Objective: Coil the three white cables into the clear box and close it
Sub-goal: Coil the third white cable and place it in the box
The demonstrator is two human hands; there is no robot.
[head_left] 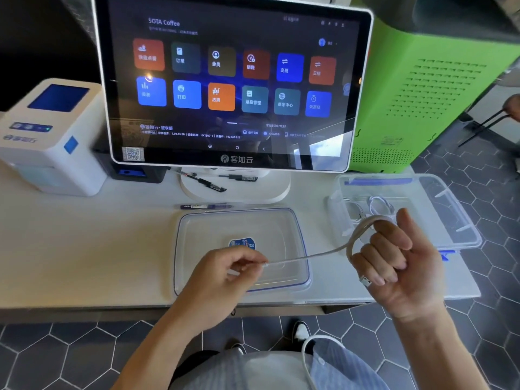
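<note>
The left hand point(239, 266) pinches one end of a white cable point(309, 256) — the right hand point(399, 260) grips its loops, fingers curled. Beside them on the desk point(84, 249) sit the clear box point(450, 209) and its lid point(197, 249) — apart.

Left hand point(233, 266): bare — no ring, no watch, no glove showing.
Right hand point(399, 266): bare as well, the wrist uncovered.
Forearms: no sleeve reaches them in the part that shows.
Shirt point(334, 370): light blue with fine stripes, a button on the front placket.
Trousers point(194, 361): dark — only a small patch shows.
Shoes point(302, 332): white toes with dark edging, on grey hexagon floor tiles.
</note>
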